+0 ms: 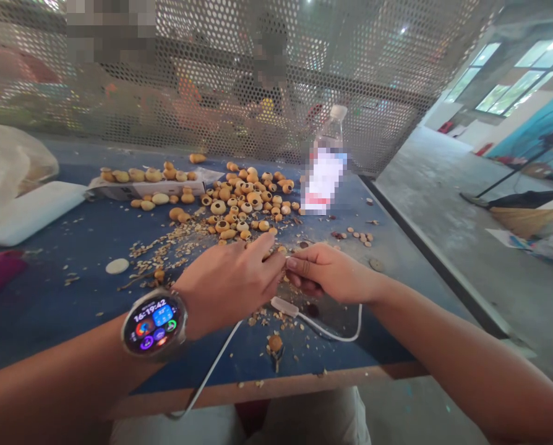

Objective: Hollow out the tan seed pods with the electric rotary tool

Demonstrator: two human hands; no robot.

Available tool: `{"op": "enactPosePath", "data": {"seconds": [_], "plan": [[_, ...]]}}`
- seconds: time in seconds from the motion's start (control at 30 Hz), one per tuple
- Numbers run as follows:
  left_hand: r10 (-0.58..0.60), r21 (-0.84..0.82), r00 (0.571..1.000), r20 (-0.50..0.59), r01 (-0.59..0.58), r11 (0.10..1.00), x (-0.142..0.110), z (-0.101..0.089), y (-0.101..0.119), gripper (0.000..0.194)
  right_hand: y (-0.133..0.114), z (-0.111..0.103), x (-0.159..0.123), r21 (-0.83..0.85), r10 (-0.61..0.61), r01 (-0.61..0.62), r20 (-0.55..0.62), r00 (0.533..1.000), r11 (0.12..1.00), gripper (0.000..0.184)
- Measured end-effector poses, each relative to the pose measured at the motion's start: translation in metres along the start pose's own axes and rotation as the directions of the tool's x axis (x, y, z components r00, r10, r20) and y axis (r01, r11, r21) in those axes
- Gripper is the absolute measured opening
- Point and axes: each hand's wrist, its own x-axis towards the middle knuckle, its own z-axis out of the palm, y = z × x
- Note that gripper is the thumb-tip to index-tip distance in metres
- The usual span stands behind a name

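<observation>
My left hand (234, 272), with a smartwatch (154, 324) on its wrist, reaches in from the left, fingers bent and closed together. Its fingertips meet those of my right hand (327, 269), whose thumb and fingers pinch. Between them is a small pale bit, too hidden to name. Just beyond lies a heap of small dried gourds (253, 201), several with round holes cut in them. Below the hands a white cable (330, 334) with an inline switch-like piece (284, 306) rests on the blue tabletop (86, 334). Loose gourd seeds (179, 244) lie scattered around.
A plastic bottle (334, 133) stands behind the heap, before a perforated metal screen (202, 80). More gourds sit on a long box (141, 188). At the left are a plastic bag (14, 161) and a white block (35, 213). The table's right edge (437, 259) borders the floor.
</observation>
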Motion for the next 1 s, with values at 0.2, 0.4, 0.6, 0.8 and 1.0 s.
{"op": "enactPosePath", "data": {"seconds": [0.2, 0.4, 0.6, 0.8, 1.0], "plan": [[0.048, -0.058, 0.992, 0.115, -0.042, 0.997, 0.002, -0.004, 0.000, 0.012, -0.001, 0.002, -0.002, -0.038, 0.006, -0.006, 0.015, 1.000, 0.999, 0.049], [0.039, -0.113, 0.991, 0.126, -0.024, 0.993, -0.001, -0.007, 0.001, 0.011, -0.003, 0.006, -0.004, -0.321, -0.156, 0.132, -0.051, 0.986, 0.938, 0.044], [-0.013, -0.149, 0.979, 0.203, 0.044, 0.988, 0.001, -0.008, 0.000, 0.012, -0.001, 0.006, -0.006, -0.569, -0.406, 0.330, -0.007, 0.914, 0.753, 0.033], [-0.040, -0.178, 0.985, 0.167, 0.070, 0.981, 0.002, -0.001, -0.004, 0.018, -0.002, 0.001, -0.004, -0.621, -0.429, 0.318, -0.033, 0.902, 0.716, 0.033], [-0.115, -0.398, 0.985, 0.132, 0.159, 0.903, 0.000, 0.004, -0.009, 0.023, -0.002, 0.001, -0.003, -0.469, -0.325, 0.219, -0.159, 0.932, 0.856, 0.034]]}}
